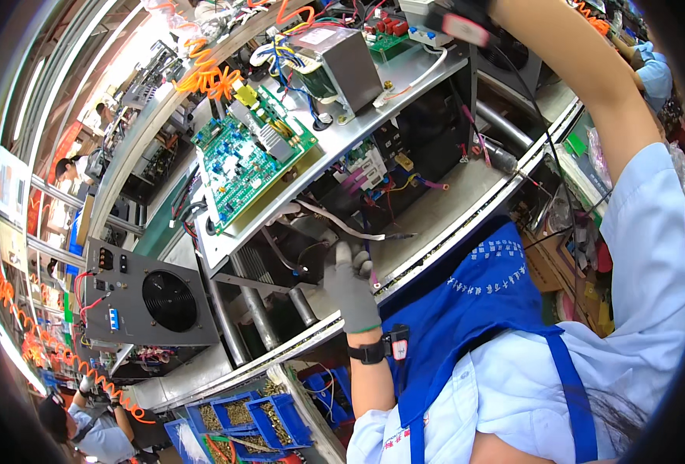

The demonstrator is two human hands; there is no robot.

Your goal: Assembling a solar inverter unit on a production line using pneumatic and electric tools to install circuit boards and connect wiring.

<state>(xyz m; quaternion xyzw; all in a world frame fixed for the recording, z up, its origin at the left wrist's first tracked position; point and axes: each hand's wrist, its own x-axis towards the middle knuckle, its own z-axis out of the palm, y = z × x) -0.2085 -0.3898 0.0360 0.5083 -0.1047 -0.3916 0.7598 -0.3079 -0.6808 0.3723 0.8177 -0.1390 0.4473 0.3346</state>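
My left hand (352,288), in a grey glove, reaches under the front edge of a metal chassis plate (335,162). Its fingers are curled in beside a white-sleeved cable (342,220); what they grip, if anything, is hidden. A black wristband (369,352) with a tag sits below the glove. My right forearm (598,62) stretches up past the chassis to the top edge, where a dark strap with a pale tag (466,29) shows; the hand itself is cut off. On the plate are a green circuit board (250,158) and a large metal-cased transformer (335,66).
A dark grey unit with a round fan (168,300) stands at left on the roller conveyor (257,317). Blue bins (281,421) of small metal parts lie below. Orange coiled hoses (207,73) hang near the board. A co-worker (99,429) is at lower left.
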